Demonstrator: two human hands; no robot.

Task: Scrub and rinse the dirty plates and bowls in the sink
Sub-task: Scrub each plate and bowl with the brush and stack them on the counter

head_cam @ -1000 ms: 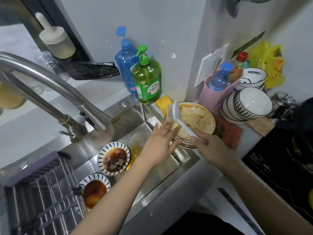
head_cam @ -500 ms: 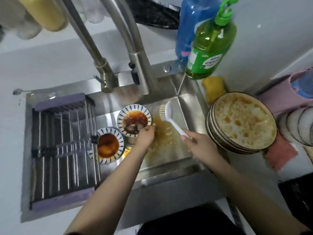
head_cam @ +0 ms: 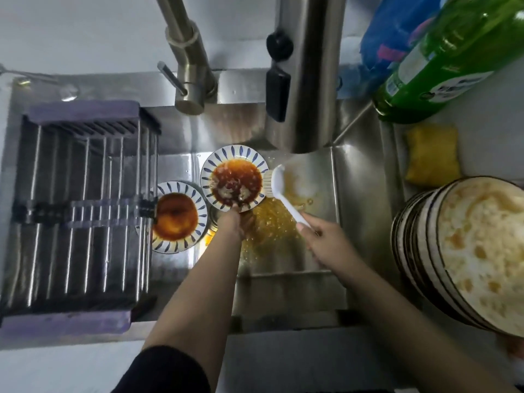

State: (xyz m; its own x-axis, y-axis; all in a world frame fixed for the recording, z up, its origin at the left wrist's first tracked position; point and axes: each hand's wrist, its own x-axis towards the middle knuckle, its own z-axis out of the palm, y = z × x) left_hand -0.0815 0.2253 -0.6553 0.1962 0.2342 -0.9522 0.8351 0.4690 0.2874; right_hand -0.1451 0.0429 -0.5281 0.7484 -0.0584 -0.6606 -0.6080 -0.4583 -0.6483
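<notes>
Moving in since half a second ago, the white dish brush [head_cam: 276,184] is now touching the rim of the sauce-smeared bowl [head_cam: 234,179], which has stayed under the faucet spout [head_cam: 304,80]. Gripping that bowl's near edge, the left hand [head_cam: 234,222] is steadying it for scrubbing, fingers curled at the rim. Closing around the brush handle, the right hand [head_cam: 326,242] is angling bristles inward. Waiting beside it in the sink [head_cam: 334,211] is a second dirty bowl [head_cam: 177,217]; stacked plates [head_cam: 465,251] are sitting on the counter.
</notes>
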